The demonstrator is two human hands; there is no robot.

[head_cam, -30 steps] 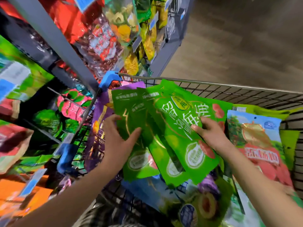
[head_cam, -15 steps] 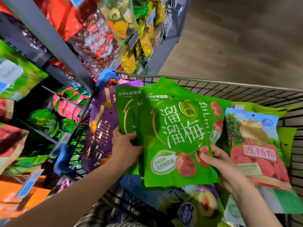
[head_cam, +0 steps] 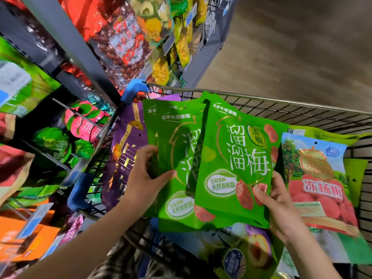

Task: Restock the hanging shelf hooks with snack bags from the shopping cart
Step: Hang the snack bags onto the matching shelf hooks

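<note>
Above the wire shopping cart (head_cam: 302,115) I hold up several green snack bags. My right hand (head_cam: 275,200) pinches the lower right corner of the front green bag (head_cam: 235,158), which stands upright with its print facing me. My left hand (head_cam: 145,174) grips the left edge of the green bags behind it (head_cam: 177,150), thumb across the front. In the cart lie a purple bag (head_cam: 124,156), a blue and red bag (head_cam: 320,184) and a bag showing a plum (head_cam: 249,250). The hanging shelf hooks (head_cam: 80,115) on the left carry green and pink bags.
A grey shelf upright (head_cam: 66,39) runs diagonally at the top left, with a bag of red dates (head_cam: 124,47) and yellow snack bags (head_cam: 181,43) hanging beyond it. Blue corner guards (head_cam: 134,89) cap the cart's left edge. A wood-look floor (head_cam: 291,47) lies past the cart.
The green bags went from tilted and fanned out to upright. My right hand slid from the front bag's middle to its lower right corner, and that bag now stands apart to the right.
</note>
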